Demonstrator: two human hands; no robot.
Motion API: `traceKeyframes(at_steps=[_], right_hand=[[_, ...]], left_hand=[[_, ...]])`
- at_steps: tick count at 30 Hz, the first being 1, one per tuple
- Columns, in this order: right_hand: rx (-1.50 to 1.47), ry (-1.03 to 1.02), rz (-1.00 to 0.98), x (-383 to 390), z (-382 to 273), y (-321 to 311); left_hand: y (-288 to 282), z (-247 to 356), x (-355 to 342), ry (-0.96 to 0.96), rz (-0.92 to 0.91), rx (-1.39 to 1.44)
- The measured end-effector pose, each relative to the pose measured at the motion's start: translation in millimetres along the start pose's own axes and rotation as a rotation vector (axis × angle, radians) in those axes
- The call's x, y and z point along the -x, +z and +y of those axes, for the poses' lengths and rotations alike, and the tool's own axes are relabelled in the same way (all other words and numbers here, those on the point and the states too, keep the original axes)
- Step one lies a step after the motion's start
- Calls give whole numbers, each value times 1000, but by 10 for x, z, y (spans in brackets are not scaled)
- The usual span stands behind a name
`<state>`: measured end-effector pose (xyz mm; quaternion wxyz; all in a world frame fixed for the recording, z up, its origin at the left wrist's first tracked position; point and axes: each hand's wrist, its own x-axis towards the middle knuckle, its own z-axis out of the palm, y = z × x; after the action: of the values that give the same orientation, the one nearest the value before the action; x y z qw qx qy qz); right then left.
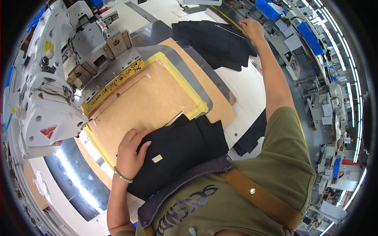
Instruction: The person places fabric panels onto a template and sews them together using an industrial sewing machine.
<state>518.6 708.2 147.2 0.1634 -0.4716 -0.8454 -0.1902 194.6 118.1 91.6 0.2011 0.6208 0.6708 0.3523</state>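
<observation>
Touching one black cloth (179, 141) bearing one yellow tag (157, 158), the left hand (132, 151) grips or merely rests, I cannot tell; the right hand (252, 30) is curled closed near another dark cloth (212, 41).

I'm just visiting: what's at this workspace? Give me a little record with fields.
Left hand: the left hand touches the near black cloth; grip unclear
Right hand: the right hand, fingers curled, beside the far black cloth; anything held cannot be made out
Near cloth: partly over the tan board, bearing a small pale yellow tag
Board: edged with yellow tape
Machine: white machine, at the left
Wrist: beaded bracelet, left
</observation>
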Motion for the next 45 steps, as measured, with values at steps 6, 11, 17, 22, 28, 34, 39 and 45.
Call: traceKeyframes(at_steps=[6, 11, 17, 22, 28, 34, 39, 45], right_hand=[[-223, -49, -187, -134, 33, 591], [-175, -90, -200, -82, -62, 855], [-184, -64, 14, -48, -239, 380], [-503, -128, 173, -122, -202, -510], [-900, -240, 110, 237, -1139, -2180], [-1170, -157, -254, 724, -1966, -2569], [-999, -327, -634, 903, -2189, -1023], [-788, -38, -512, 643, -2059, -16]], left_hand=[[4, 50, 62, -27, 24, 52], [-22, 33, 107, -18, 29, 81], [-16, 27, 136, -45, 23, 87], [-30, -23, 134, -45, 17, 115], [-7, 42, 110, 56, 76, 206], [-19, 48, 206, 36, 54, 43], [-182, -66, 272, 1, 109, 24], [-393, -189, 283, 10, 65, -33]])
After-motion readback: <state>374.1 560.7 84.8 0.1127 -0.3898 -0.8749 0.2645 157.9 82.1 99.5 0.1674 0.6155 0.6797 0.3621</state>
